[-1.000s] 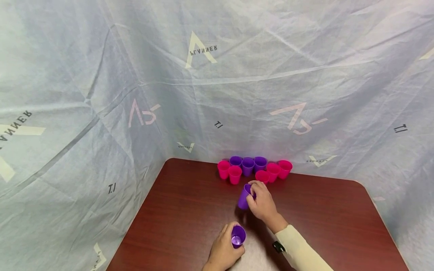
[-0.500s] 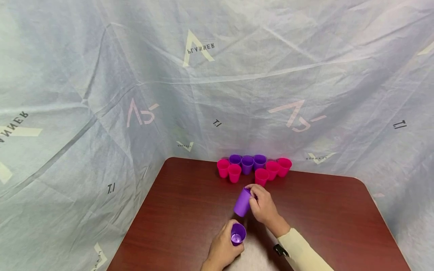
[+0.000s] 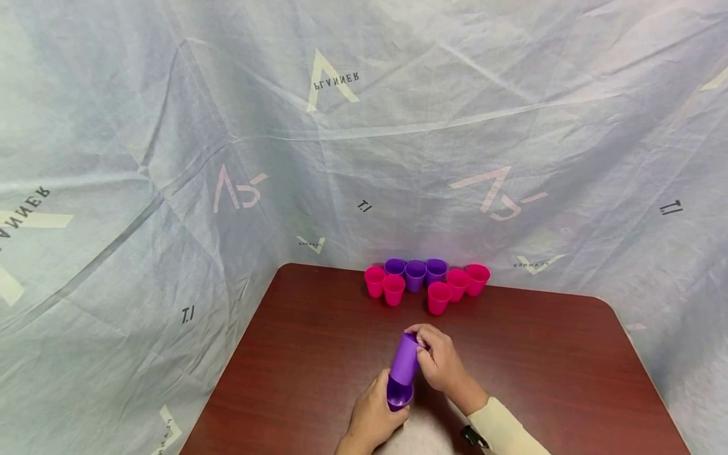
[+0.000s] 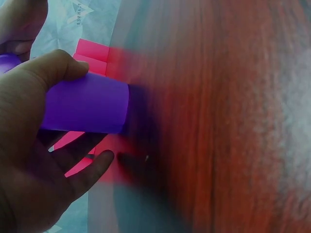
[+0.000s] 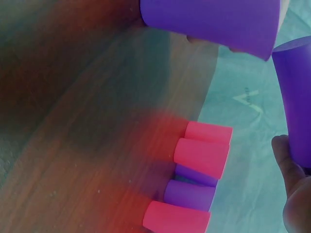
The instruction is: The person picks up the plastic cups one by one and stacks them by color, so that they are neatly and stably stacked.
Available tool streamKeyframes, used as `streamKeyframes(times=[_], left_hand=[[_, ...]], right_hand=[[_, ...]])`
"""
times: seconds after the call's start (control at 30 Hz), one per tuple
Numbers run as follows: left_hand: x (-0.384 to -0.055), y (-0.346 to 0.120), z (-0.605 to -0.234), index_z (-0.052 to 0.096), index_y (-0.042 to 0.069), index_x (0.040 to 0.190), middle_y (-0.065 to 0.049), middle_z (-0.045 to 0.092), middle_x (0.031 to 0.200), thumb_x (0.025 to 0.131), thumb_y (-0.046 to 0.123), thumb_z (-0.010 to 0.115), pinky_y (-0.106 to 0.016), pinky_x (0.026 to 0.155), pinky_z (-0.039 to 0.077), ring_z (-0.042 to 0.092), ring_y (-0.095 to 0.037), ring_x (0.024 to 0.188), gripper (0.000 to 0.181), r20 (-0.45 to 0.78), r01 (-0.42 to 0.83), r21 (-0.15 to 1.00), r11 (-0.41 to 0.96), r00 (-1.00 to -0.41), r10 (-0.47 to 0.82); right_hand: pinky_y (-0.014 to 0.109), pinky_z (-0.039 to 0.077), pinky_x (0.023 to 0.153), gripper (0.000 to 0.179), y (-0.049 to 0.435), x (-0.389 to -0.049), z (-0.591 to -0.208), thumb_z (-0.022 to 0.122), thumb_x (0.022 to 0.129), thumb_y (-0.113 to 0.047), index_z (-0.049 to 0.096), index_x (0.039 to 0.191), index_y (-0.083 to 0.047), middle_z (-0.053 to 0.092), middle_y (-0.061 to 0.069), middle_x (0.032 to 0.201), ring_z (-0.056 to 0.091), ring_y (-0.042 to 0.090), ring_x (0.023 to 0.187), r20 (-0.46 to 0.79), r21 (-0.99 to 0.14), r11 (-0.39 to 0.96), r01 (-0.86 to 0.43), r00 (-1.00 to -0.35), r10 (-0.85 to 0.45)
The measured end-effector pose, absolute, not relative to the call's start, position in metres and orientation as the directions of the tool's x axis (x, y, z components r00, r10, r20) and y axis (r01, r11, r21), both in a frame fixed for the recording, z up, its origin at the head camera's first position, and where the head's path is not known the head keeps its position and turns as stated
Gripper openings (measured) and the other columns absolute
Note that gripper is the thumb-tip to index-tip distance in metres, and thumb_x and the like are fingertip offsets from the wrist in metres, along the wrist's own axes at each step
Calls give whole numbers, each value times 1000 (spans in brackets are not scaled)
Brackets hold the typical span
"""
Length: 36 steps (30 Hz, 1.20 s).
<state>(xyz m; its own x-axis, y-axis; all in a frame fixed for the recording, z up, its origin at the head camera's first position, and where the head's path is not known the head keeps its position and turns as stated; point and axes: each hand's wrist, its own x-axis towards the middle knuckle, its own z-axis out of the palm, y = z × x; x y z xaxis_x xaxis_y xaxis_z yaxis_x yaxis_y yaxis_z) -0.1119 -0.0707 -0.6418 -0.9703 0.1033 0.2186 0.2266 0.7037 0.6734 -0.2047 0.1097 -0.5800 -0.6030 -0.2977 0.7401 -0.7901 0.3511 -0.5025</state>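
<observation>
My left hand (image 3: 372, 414) grips a purple cup (image 4: 87, 104) with its mouth up, thumb on one side and fingers on the other. In the left wrist view, that cup's base is close over the table. My right hand (image 3: 443, 363) pinches a second purple cup (image 3: 405, 360) by its rim. This cup is tilted, and its base overlaps the mouth of the left hand's cup in the head view. In the right wrist view, the tilted purple cup (image 5: 299, 102) has its bottom end right by the rim of the other purple cup (image 5: 214, 24).
At the back of the brown table (image 3: 307, 354) stand several upright cups. Purple cups (image 3: 415, 276) form the rear row, with pink cups at the left (image 3: 394, 291) and pink cups at the right (image 3: 439, 298). A grey printed cloth (image 3: 364, 158) hangs behind and at the left.
My right hand has brought its purple cup nearer and down to the mouth of the cup in my left hand. The left hand has stayed nearly still.
</observation>
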Motion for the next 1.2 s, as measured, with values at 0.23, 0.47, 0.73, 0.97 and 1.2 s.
streamKeyframes(times=[0.23,0.47,0.73,0.97,1.2], left_hand=[[-114,-71,-644,61,20,123,11,67,96,72,30,90,-27,65,49,59,0,79,59,228,231,674,701,-969,101],[-117,-74,-650,63,20,118,9,69,92,69,34,90,-27,63,49,59,-1,75,57,255,246,660,709,-962,96],[-117,-78,-653,65,19,116,6,72,91,66,35,93,-27,66,51,63,-5,76,60,299,270,625,732,-950,95],[-116,-80,-651,65,19,108,6,73,88,67,34,92,-26,64,51,64,-4,74,51,309,281,621,732,-946,100],[-116,-81,-651,67,19,107,4,76,87,66,36,93,-26,61,51,68,-7,71,51,337,298,613,732,-936,99]], right_hand=[[18,47,78,21,105,-198,-583,53,67,5,40,75,-10,74,10,103,72,24,95,750,-490,299,-819,-571,-333],[23,51,83,21,101,-191,-583,56,64,-1,40,74,-11,74,9,106,70,24,97,759,-462,255,-849,-528,-381],[23,48,87,24,98,-183,-589,58,58,-13,42,76,-12,71,9,110,65,19,99,775,-369,219,-903,-429,-464],[23,48,88,28,94,-177,-599,61,56,-18,44,79,-13,69,7,109,63,18,100,784,-320,203,-925,-379,-491],[20,46,88,32,92,-172,-606,63,55,-21,49,83,-13,68,6,109,62,15,99,767,-300,230,-926,-377,-519]])
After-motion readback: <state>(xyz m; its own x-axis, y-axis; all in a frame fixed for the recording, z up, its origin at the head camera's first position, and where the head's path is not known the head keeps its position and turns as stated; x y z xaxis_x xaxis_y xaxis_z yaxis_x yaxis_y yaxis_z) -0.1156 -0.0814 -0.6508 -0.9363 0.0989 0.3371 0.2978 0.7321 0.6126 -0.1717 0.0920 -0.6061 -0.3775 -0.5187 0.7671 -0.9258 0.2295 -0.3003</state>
